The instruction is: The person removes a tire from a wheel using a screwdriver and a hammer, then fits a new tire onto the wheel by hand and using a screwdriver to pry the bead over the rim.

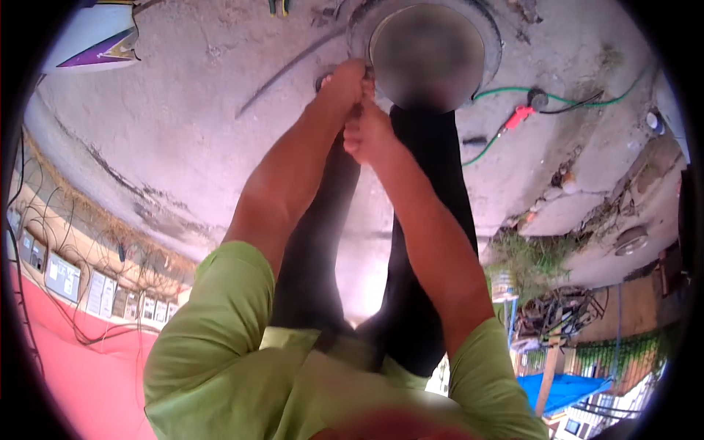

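My left hand (346,79) is closed close to the left side of a black tyre (493,59). Just nearer to me, my right hand (369,136) is curled shut. A short dark piece shows between the two hands, but its kind cannot be made out. Inside the tyre, a round area is blurred over. A small dark round thing (321,81) lies beside my left hand. On the ground left of the tyre is a long thin dark strip (287,71).
A red air gun (519,116) on a green hose (572,101) lies right of the tyre, near a small dark object (474,141). Yellow-handled pliers (279,7) lie at the far edge. A white-and-purple vehicle panel (95,40) stands far left. Weeds (534,257) grow at right.
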A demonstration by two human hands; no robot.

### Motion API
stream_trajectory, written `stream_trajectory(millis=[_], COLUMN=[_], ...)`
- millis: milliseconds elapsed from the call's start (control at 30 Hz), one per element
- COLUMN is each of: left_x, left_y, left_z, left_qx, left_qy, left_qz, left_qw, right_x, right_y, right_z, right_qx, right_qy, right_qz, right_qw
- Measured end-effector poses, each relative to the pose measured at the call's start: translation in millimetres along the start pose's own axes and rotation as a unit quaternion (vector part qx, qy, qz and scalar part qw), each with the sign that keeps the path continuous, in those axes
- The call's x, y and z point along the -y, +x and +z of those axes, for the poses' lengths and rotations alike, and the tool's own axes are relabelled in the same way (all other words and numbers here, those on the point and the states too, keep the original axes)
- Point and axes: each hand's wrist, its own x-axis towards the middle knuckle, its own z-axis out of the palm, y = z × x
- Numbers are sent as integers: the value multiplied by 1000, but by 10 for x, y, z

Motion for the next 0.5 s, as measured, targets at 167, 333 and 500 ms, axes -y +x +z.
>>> stream_trajectory(millis=[167, 333, 500], left_x=[-315, -411, -350], left_y=[94, 92, 484], left_z=[86, 248, 258], left_qx=[-46, -95, -78], left_qy=[-71, 32, 69], left_qz=[-3, -5, -7], left_qw=[996, 995, 995], right_x=[349, 480, 624], right_y=[-20, -11, 39], right_z=[113, 176, 162], right_qx=[33, -21, -8], right_qy=[-14, -12, -30], right_qz=[73, 105, 85], right_qw=[997, 994, 996])
